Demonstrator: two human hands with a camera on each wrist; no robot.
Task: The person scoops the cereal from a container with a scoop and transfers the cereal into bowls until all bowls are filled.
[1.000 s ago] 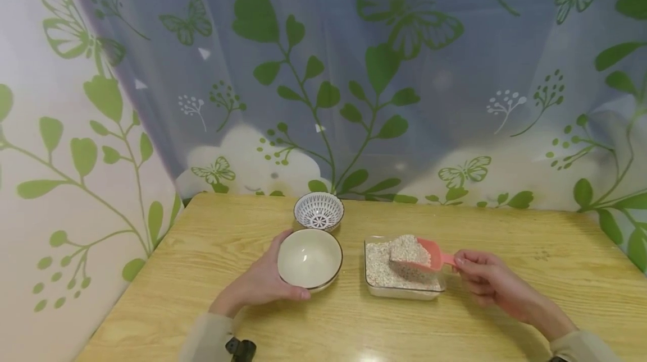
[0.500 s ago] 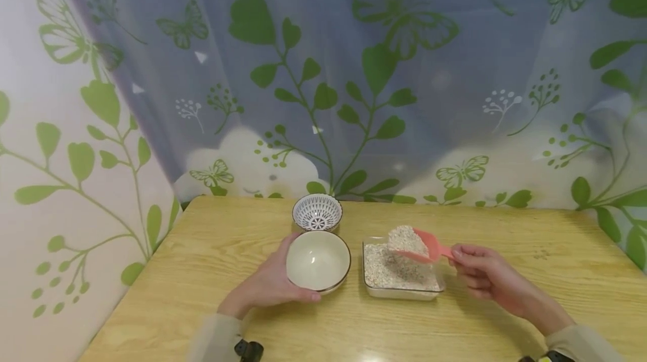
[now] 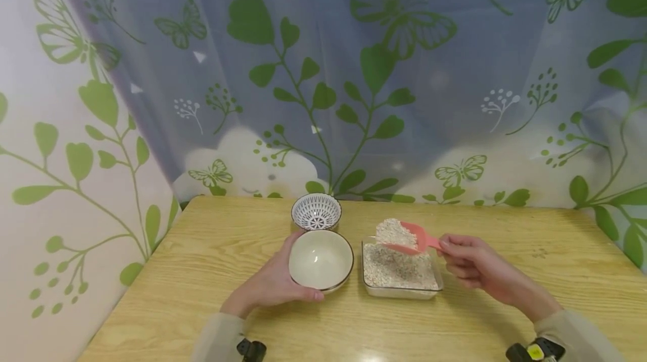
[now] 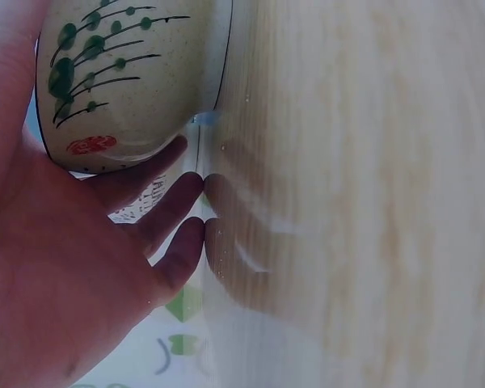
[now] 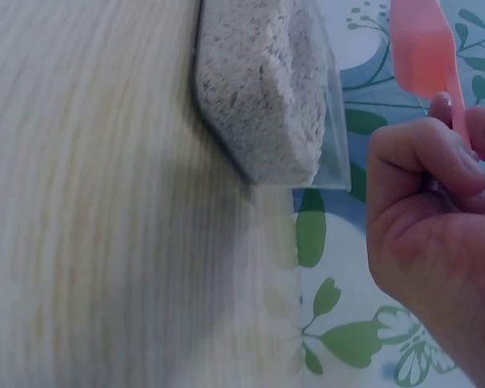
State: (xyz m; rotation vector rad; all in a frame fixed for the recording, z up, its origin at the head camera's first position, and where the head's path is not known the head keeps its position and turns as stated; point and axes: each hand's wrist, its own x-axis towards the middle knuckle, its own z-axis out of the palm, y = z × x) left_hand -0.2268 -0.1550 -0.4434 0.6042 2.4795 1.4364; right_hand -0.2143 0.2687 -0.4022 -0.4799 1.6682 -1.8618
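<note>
My left hand (image 3: 275, 280) grips a cream bowl (image 3: 321, 260) by its left side, thumb along the front and fingers around the back. The left wrist view shows green sprigs and a red seal painted on the bowl's (image 4: 121, 77) outer wall. With my right hand (image 3: 477, 269) I pinch the handle of a coral-pink scoop (image 3: 414, 237). Pale oat flakes (image 3: 394, 233) are heaped in the scoop, which is held level above a clear rectangular dish (image 3: 401, 293). More flakes fill that dish. In the right wrist view the scoop (image 5: 424, 48) is higher than the dish's rim.
A small blue-and-white patterned bowl (image 3: 317, 213) stands just behind the cream bowl. The wooden table (image 3: 480, 317) runs back to a curtain (image 3: 429, 98) printed with leaves and butterflies. Another printed curtain hangs at the left.
The loaded scoop has risen from the dish and shifted left, with my right hand following. My left hand has moved the cream bowl a little to the right, closer to the dish.
</note>
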